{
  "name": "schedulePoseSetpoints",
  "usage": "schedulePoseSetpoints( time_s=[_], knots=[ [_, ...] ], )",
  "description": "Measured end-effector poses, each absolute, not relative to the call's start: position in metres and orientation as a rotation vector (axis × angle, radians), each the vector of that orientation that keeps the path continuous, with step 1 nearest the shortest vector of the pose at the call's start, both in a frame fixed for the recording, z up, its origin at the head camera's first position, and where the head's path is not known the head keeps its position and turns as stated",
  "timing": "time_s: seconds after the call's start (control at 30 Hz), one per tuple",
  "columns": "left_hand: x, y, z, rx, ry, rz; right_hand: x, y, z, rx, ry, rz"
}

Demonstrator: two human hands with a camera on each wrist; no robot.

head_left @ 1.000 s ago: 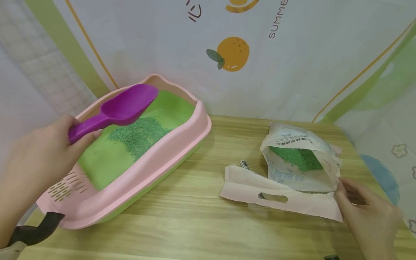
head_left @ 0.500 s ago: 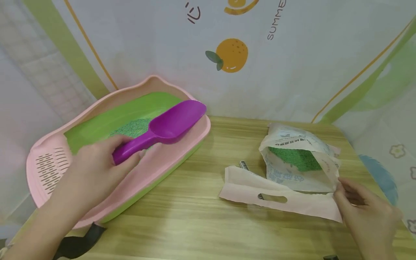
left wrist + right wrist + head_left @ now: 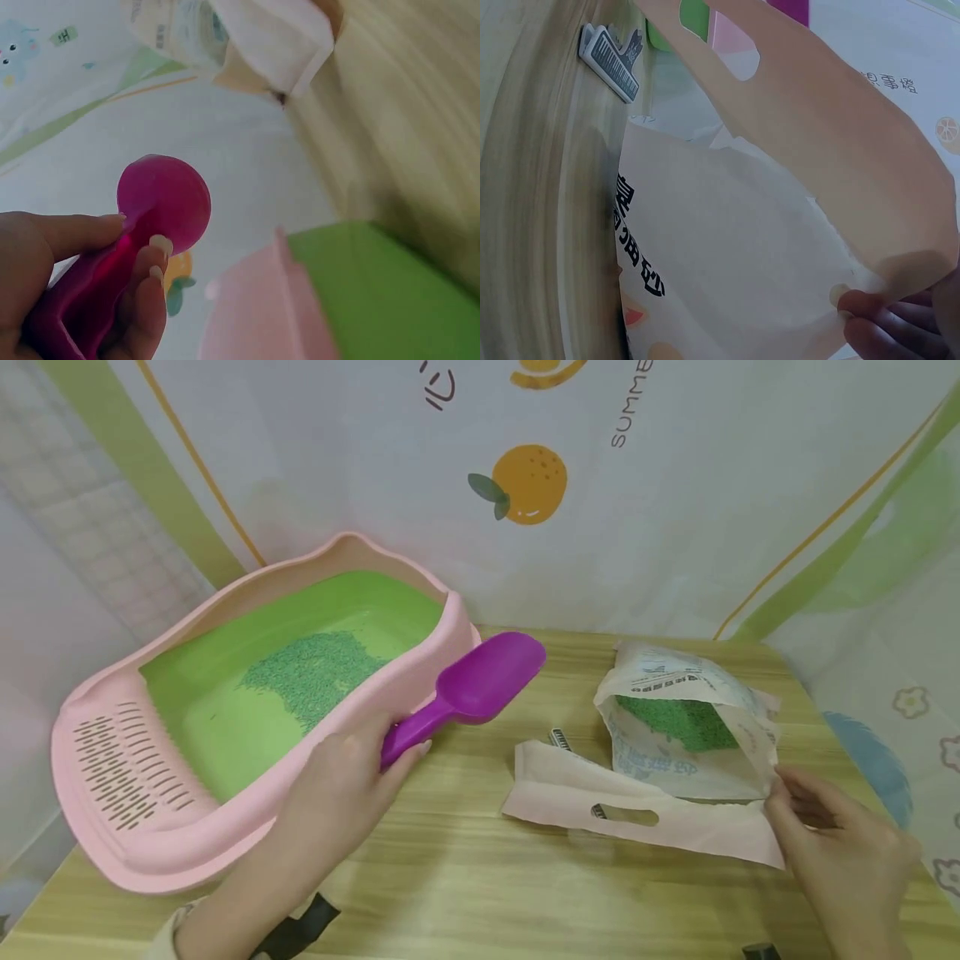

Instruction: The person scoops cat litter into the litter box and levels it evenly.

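Note:
My left hand (image 3: 337,802) grips a purple scoop (image 3: 491,677) by its handle, its bowl over the table just right of the litter box (image 3: 420,664). The scoop's bowl looks bare. Pink-rimmed and green inside, the box has green pellets (image 3: 318,677) spread on its floor. On the right lies a torn-open paper bag (image 3: 660,767) with more green pellets (image 3: 686,722) inside. My right hand (image 3: 840,843) pinches the bag's near right corner, where the torn top strip (image 3: 705,835) with its handle hole still joins; the right wrist view shows fingertips (image 3: 862,304) on the paper.
A black-and-white clip (image 3: 611,64) lies on the wooden table (image 3: 465,868) beside the bag, partly hidden in the head view. A printed white curtain (image 3: 360,460) hangs behind the table. The litter box's slotted end (image 3: 112,768) faces the near left.
My left hand has carried the scoop rightward and down, from over the litter box past its right rim. My right hand stays on the bag's corner.

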State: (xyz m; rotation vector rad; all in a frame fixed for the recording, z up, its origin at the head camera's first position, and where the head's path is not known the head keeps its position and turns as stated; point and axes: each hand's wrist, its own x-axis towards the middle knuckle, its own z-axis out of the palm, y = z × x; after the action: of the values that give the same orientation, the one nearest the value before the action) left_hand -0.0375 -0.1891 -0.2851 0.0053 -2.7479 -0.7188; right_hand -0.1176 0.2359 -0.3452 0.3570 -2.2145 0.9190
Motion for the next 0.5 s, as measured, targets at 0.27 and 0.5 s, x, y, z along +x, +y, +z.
schedulePoseSetpoints(
  time_s=[0.27, 0.5],
  knots=[
    [-0.06, -0.162, -0.324, 0.017, -2.792, -0.761, -0.119, 0.24, -0.347, 0.342, -2.221, 0.9],
    [-0.073, -0.155, -0.347, 0.05, -2.814, -0.783, -0.119, 0.239, -0.347, 0.336, -2.208, 0.889]
  ],
)
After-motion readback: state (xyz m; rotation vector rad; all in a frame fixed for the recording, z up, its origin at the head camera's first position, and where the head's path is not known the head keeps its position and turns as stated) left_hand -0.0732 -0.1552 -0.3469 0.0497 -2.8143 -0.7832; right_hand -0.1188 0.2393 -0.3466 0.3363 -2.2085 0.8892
